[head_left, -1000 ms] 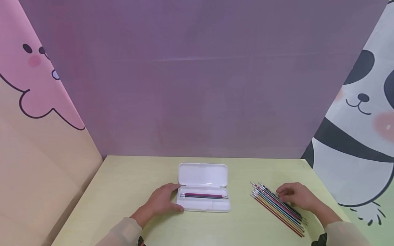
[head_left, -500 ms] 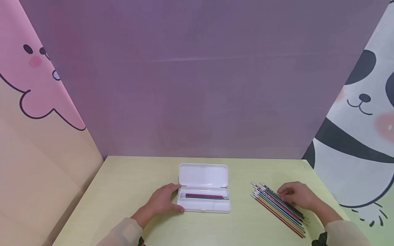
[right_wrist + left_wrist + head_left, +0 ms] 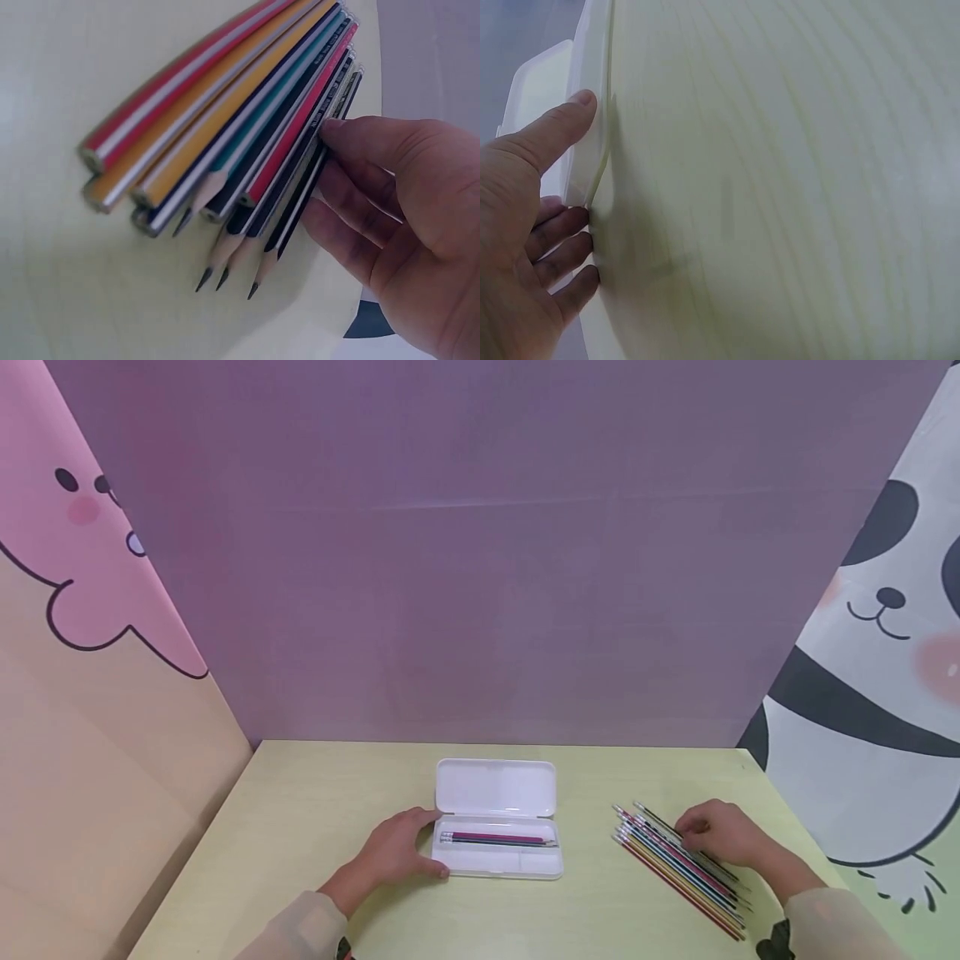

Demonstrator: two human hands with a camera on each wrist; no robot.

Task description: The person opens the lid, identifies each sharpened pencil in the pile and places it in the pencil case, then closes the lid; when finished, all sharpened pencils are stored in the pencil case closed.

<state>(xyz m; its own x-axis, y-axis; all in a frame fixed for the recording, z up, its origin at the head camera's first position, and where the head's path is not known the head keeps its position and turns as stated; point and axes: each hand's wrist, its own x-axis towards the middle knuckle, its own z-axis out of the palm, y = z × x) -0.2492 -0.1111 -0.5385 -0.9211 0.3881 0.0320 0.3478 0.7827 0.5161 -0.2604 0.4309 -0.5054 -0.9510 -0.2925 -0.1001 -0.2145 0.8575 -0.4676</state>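
A white pencil case [image 3: 498, 862] lies with its lid raised at the middle of the table. A magenta pencil and a dark pencil [image 3: 498, 841] are in its rear section. My left hand [image 3: 397, 847] grips the case's left end, thumb at the front corner and fingers toward the back. To the right, a slanted pile of pencils [image 3: 667, 868] has red, yellow, teal and black ones, some sharpened and some flat-ended. My right hand [image 3: 723, 833] pinches a black striped pencil [image 3: 289, 217] at the pile's right side, between thumb and fingers.
The pale wooden table [image 3: 337, 777] meets a purple backdrop [image 3: 480, 610] at its rear edge. Printed side panels show a pink figure [image 3: 90, 560] on the left and a panda [image 3: 877, 693] on the right.
The black pencil under my right hand has come slightly apart from the pile, and that hand has shifted a little up. My left hand and the case keep their place.
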